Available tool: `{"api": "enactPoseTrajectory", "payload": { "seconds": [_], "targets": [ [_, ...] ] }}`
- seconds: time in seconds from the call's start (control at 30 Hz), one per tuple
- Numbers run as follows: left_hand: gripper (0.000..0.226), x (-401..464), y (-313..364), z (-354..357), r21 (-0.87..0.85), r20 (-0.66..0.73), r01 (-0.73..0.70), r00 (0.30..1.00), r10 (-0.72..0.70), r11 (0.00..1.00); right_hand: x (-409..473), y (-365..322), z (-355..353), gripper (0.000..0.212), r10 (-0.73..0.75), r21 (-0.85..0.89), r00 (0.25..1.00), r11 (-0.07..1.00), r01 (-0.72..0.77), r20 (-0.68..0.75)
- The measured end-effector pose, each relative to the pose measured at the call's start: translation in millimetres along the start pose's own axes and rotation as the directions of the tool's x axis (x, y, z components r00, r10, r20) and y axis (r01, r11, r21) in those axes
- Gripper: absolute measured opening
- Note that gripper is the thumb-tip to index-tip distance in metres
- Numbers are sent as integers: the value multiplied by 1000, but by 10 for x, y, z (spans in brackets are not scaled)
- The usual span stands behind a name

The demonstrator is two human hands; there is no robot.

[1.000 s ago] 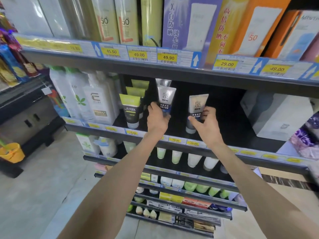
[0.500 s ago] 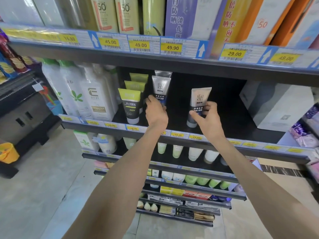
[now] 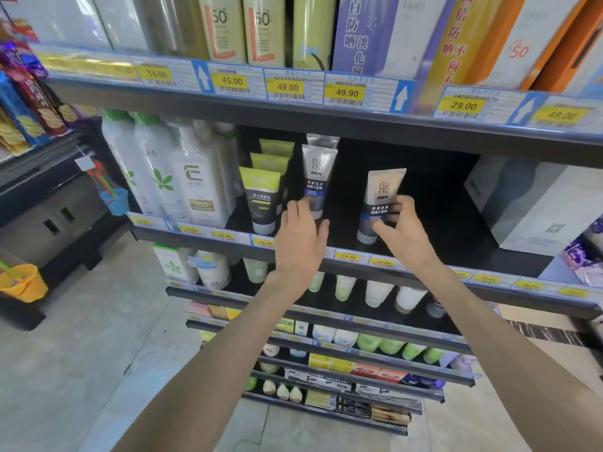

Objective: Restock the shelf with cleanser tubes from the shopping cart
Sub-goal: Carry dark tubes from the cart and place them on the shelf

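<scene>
The silver cleanser tube (image 3: 318, 181) has just been released by the now-spread left hand (image 3: 301, 238), standing placed beyond its fingertips, while the beige tube (image 3: 378, 203) is still pinched upright by the right hand (image 3: 404, 230).

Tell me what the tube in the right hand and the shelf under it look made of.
Tube: probably soft plastic laminate with a satin metallic sheen, flat crimped top, grey cap at the bottom. Shelf: likely painted metal, matte black, with a thin straight front edge. The right hand pinches the tube.
</scene>
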State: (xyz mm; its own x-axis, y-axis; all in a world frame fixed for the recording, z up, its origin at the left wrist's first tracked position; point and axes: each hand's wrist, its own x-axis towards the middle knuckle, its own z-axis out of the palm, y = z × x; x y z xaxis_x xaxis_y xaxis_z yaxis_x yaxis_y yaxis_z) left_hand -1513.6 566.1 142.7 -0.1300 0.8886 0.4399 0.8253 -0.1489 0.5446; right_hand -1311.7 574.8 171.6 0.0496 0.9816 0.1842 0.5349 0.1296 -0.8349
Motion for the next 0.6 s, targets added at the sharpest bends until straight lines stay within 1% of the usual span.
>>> {"api": "enactPoseTrajectory", "payload": {
  "seconds": [0.07,0.1,0.2,0.27,0.33,0.4,0.6],
  "targets": [
    [38,-127,-124,-51,56,20,-109,994,108,992,-2,-40,70,59,-23,-5,1000,1000,23,19],
    [36,-180,-199,-72,81,21,-149,989,148,986,-4,-64,113,58,-36,-5,999,999,36,28],
    [39,-303,-422,-131,160,-23,-241,969,247,957,-4,-149,262,54,-70,12,996,998,69,53],
    [36,-369,-571,-167,211,-63,-274,954,293,938,3,-214,368,52,-76,27,995,997,74,71],
    [32,-424,-707,-199,248,-90,-284,945,314,926,5,-277,465,48,-72,25,994,997,70,78],
    [32,-460,-811,-224,259,-107,-289,940,325,921,1,-338,545,46,-70,19,994,997,69,79],
    [33,-452,-888,-264,239,-108,-293,939,325,926,0,-460,721,49,-70,14,992,998,69,102]
  ]
}}
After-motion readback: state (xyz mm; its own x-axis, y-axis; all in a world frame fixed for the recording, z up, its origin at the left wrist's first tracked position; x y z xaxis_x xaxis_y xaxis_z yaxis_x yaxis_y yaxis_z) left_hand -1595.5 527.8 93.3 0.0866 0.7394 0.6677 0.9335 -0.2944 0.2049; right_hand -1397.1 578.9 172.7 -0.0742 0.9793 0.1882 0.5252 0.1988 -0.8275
